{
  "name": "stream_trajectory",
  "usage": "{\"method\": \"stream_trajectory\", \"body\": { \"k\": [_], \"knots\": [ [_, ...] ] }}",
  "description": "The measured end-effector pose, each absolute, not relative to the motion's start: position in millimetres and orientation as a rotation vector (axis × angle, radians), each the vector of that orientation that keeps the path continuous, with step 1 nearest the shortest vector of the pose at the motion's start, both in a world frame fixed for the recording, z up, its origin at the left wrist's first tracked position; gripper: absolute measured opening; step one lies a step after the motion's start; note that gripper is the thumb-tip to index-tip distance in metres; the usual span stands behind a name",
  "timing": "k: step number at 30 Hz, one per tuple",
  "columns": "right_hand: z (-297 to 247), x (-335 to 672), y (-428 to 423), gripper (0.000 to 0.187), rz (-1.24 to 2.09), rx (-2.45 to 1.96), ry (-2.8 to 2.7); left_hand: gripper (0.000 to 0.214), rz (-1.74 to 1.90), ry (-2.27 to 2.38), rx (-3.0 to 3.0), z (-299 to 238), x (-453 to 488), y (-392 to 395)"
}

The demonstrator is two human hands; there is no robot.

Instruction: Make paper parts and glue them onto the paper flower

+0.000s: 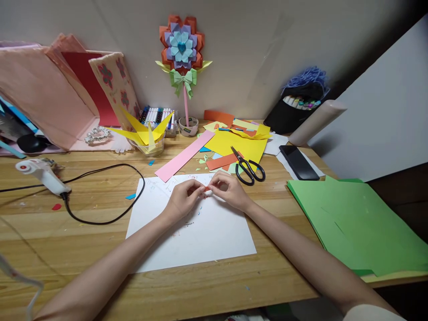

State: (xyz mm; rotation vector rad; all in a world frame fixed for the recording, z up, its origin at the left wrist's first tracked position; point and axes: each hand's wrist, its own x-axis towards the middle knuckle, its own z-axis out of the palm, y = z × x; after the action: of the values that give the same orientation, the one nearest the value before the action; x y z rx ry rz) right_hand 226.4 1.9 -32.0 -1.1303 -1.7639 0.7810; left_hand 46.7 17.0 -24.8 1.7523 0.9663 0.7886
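Observation:
Over the upper part of a white paper sheet (207,236), my left hand (185,196) and my right hand (230,191) meet fingertip to fingertip. Both pinch a small orange-red piece of paper (207,189), mostly hidden by the fingers. Marker specks and strokes dot the sheet beneath. Just beyond the right hand lie scissors (249,169) with black handles, their blades apart on paper scraps. A pink paper strip (185,156) slants behind the left hand, and an orange strip (224,161) lies near the scissors.
A white glue gun (43,176) with a looping black cord lies left. Behind stand a folded-paper flower (181,47), a yellow paper shape (147,133) in a clear tub, and markers (157,117). Yellow paper (254,149), a phone (298,162) and green sheets (361,223) lie right.

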Motion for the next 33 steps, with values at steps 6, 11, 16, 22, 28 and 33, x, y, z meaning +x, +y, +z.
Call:
{"method": "stream_trajectory", "body": {
  "k": [6,11,16,22,28,33],
  "knots": [
    [-32.3,227.5,2.2,0.009,0.828,-1.128,-1.755,0.026,0.780,0.990,1.543,-25.7,46.4,20.1],
    [-30.5,226.5,1.5,0.008,0.793,-1.135,-1.786,0.027,0.786,1.028,1.556,-23.4,46.3,18.3],
    [-31.1,226.8,1.3,0.007,0.786,-1.126,-1.786,0.028,0.777,1.032,1.537,-24.2,45.6,18.3],
    [-30.5,227.0,0.5,0.008,0.766,-1.128,-1.790,0.027,0.757,1.009,1.536,-22.6,45.3,19.4],
    [-29.7,224.5,-2.6,0.009,0.686,-1.118,-1.802,0.028,0.745,0.963,1.535,-23.0,44.6,19.1],
    [-29.4,220.6,-4.7,0.010,0.642,-1.135,-1.804,0.027,0.750,0.970,1.530,-23.2,44.5,19.2]
  ]
}}
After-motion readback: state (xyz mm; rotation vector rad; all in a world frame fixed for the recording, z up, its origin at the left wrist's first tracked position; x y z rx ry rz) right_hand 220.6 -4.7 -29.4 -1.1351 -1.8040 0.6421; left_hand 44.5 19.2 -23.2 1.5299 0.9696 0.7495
